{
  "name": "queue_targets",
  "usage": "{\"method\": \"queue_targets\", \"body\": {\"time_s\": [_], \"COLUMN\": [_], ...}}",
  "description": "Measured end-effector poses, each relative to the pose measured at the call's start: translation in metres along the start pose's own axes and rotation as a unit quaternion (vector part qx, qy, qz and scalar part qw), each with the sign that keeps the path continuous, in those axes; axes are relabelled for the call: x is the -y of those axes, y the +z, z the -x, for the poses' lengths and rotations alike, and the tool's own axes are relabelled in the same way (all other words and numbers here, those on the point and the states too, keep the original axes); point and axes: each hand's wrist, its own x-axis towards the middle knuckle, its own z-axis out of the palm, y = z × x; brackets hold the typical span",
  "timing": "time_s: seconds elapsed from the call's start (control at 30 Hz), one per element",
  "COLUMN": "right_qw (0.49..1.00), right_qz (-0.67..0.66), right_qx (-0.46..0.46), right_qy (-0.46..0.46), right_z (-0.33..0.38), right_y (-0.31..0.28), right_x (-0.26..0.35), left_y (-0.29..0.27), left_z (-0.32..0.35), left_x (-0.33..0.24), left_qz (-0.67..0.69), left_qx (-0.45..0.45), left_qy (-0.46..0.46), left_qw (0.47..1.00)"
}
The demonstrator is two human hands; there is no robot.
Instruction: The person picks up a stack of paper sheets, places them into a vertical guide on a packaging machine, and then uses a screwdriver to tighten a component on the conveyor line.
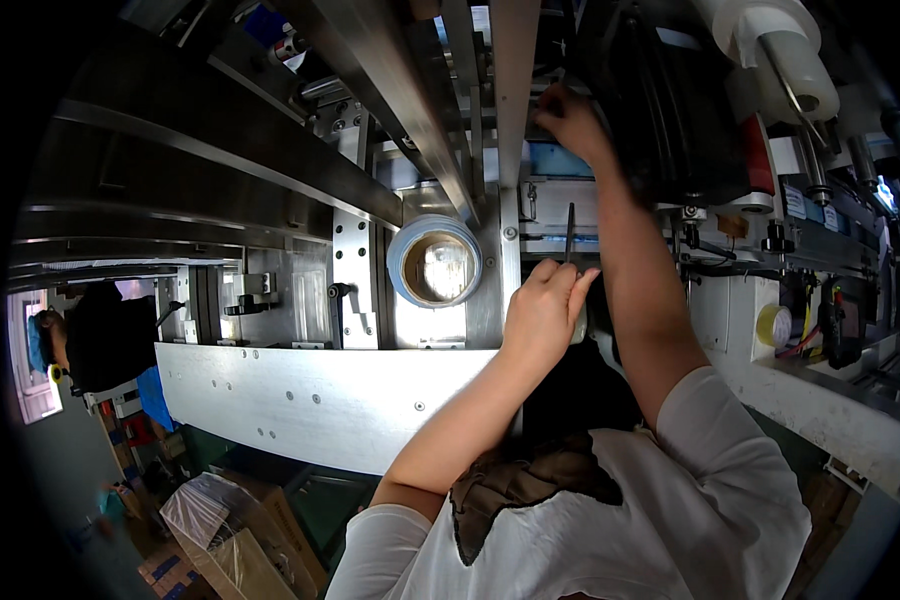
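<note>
My left hand (543, 312) is closed around a tool with a thin dark shaft (570, 232), which points up and away from me. A pale end shows below the fist; the exact kind of tool is unclear. Farther off, my right hand (573, 122) reaches in between a metal upright and a black machine part (675, 120). Its fingers are curled together, and what they grip, if anything, is hidden. Under that hand lies a blue strip (560, 158) within the machine. Left of my left hand stands a roll of blue tape (397, 262) with a brown core.
A wide metal plate (370, 400) borders the machine on my near left. Steel beams (240, 155) cross overhead. At right are a white roller (805, 85), a yellowish tape roll (773, 326) and a dark handheld device (843, 320). Plastic-wrapped cardboard (240, 535) lies lower left.
</note>
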Motion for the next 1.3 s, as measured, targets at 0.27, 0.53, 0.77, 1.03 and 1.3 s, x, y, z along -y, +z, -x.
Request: {"method": "queue_targets", "body": {"time_s": [0.27,0.53,0.77,1.03,1.3], "right_qw": [1.000,0.945,0.983,0.960,0.932], "right_qz": [0.023,0.304,0.143,0.278,0.357], "right_qx": [-0.003,-0.111,-0.088,-0.031,-0.010], "right_qy": [0.008,0.046,-0.071,-0.033,-0.059], "right_z": [0.001,0.006,0.008,-0.001,0.000], "right_y": [0.000,0.013,-0.007,-0.008,-0.003], "right_x": [-0.001,0.034,0.022,0.033,0.035], "left_y": [0.001,0.001,0.000,0.001,-0.001], "left_z": [0.000,0.001,0.000,0.000,0.000], "left_x": [-0.002,-0.001,-0.002,0.000,0.001], "left_qz": [0.006,0.011,0.011,0.012,0.014], "left_qx": [-0.004,0.004,0.007,0.014,0.017], "left_qy": [0.006,0.002,-0.009,-0.019,-0.004], "left_qw": [1.000,1.000,1.000,1.000,1.000]}}
